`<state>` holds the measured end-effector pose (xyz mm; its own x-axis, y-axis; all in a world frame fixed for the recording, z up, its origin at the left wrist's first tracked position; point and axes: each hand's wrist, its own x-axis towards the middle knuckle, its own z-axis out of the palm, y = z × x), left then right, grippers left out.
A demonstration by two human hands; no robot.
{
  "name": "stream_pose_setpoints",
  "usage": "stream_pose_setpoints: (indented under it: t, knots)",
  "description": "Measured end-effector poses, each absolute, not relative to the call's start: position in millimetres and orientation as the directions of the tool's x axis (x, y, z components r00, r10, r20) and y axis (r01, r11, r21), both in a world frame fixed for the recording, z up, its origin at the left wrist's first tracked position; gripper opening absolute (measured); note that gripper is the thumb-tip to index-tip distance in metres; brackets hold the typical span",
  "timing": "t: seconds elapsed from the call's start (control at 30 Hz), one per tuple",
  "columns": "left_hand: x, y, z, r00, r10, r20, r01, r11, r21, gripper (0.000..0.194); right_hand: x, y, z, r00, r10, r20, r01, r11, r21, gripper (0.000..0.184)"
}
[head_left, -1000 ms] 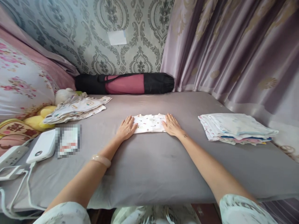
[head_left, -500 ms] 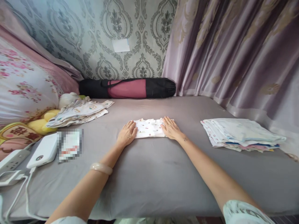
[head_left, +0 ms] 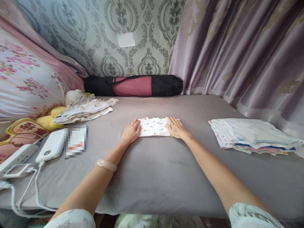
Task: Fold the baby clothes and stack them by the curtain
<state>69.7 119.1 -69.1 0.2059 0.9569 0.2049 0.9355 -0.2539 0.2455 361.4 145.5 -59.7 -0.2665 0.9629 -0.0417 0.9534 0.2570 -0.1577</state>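
A small white garment [head_left: 155,127] with a scattered print lies folded into a flat strip on the grey sheet [head_left: 163,171]. My left hand [head_left: 132,130] rests flat at its left end, fingers stretched forward. At the other end my right hand [head_left: 175,127] lies palm down on the cloth, its fingers extended and slightly apart. Neither hand is gripping the fabric. Part of each end is covered by the hands.
A folded stack of clothes [head_left: 254,134] is on the right, looser printed clothes [head_left: 87,109] on the left. A white power bank [head_left: 51,145], a power strip [head_left: 20,158] and cables occupy the left front. A black and pink long bag [head_left: 133,85] lies along the wall.
The camera view has shifted slightly. My right hand has slid a little inward over the garment's right end; my left hand stays at the left end.
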Motion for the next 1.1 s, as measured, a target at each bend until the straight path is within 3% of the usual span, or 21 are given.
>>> stream_pose_setpoints:
  t: [0.13,0.23,0.33,0.47,0.8,1.1]
  knots:
    - [67,120,-72,0.218,0.937,0.273,0.915,-0.293,0.276,0.05,349,140,-49,-0.245,0.969,-0.019,0.957,0.239,-0.165,0.068]
    - [67,120,-72,0.23,0.925,0.302,0.907,-0.316,0.278,0.051,330,133,-43,-0.316,0.947,0.057,0.929,0.321,-0.187,0.065]
    - [69,119,-70,0.236,0.934,0.266,0.914,-0.307,0.265,0.052,313,128,-41,-0.412,0.909,0.068,0.879,0.416,-0.234,0.064]
    - [71,120,-70,0.216,0.952,0.215,0.93,-0.268,0.252,0.05,303,129,-46,-0.424,0.906,0.01,0.871,0.411,-0.269,0.063]
    - [68,120,-68,0.206,0.948,0.241,0.913,-0.275,0.302,0.048,301,132,-41,-0.411,0.909,-0.066,0.888,0.383,-0.253,0.062]
    - [65,122,-73,0.193,0.927,0.322,0.894,-0.302,0.333,0.044,264,130,-44,-0.431,0.9,0.062,0.876,0.434,-0.211,0.064]
